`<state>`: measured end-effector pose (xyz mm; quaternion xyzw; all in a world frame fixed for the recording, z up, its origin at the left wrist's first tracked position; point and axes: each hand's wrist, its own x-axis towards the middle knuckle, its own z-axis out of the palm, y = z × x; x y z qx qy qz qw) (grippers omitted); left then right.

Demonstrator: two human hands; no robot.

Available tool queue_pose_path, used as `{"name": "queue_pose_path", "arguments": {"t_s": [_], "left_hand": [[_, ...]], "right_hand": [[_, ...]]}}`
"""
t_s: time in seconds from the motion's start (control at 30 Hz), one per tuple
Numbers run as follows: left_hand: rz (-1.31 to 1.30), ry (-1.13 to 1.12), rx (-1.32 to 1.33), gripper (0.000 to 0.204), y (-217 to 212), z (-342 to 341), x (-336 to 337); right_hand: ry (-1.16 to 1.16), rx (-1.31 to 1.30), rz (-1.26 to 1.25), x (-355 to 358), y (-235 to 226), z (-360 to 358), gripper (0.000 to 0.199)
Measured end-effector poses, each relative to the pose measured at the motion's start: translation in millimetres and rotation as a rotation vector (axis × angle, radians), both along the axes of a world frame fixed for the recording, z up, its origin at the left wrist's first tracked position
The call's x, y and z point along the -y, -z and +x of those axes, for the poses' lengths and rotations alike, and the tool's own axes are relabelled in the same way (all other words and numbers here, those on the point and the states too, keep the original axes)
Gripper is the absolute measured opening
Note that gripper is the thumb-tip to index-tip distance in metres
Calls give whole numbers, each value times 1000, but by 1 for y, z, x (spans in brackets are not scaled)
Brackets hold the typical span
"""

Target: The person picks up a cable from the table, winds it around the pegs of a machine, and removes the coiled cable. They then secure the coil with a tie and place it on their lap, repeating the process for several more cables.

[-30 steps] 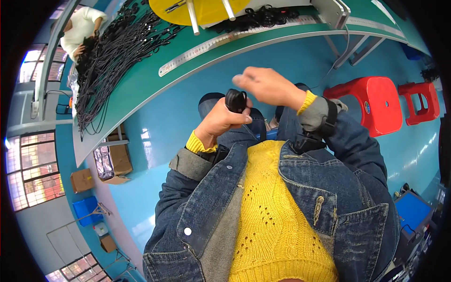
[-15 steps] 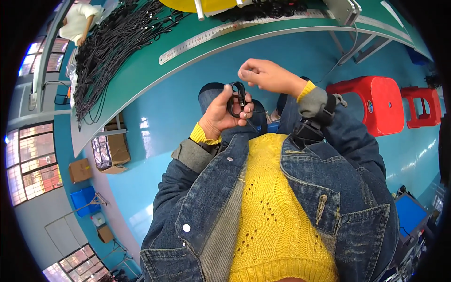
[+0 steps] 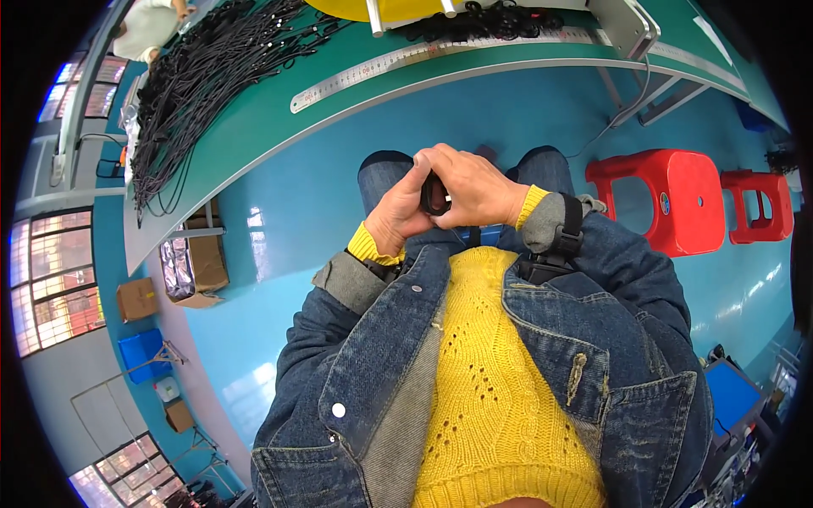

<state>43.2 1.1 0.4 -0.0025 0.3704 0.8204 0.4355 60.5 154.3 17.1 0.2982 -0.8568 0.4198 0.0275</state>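
Note:
A small coil of black cable (image 3: 435, 196) is held up in front of my lap, between both hands. My left hand (image 3: 400, 206) is wrapped round it from the left, thumb pointing up along its side. From the right, my right hand (image 3: 478, 188) closes over the coil, its fingers meeting the left fingertips at the top. Most of the coil is covered by the fingers; only its dark middle shows in the gap between the hands.
Ahead is a green-topped table (image 3: 254, 114) with a heap of long black cables (image 3: 199, 102), a steel ruler (image 3: 373, 72) and a bundle of coiled black cables (image 3: 487, 21). Red stools (image 3: 690, 203) stand at right. A cardboard box (image 3: 203, 262) sits under the table. Another person (image 3: 148, 30) is at far left.
My right hand has come down and left onto the coil, where before it hovered apart with bent fingers. The left hand still holds the coil, now mostly covered.

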Motion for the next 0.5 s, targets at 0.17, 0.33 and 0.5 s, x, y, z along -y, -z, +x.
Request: {"name": "queue_pose_path", "arguments": {"t_s": [0.17,0.33,0.5], "left_hand": [[-3,39,-28,55,6,-4,10],[-71,-44,9,50,-13,5,-3],[-126,-58,56,46,3,-1,5]], "right_hand": [[36,-73,-71,7,8,1,66],[99,-211,20,6,12,3,73],[72,17,31,7,7,3,76]]}}
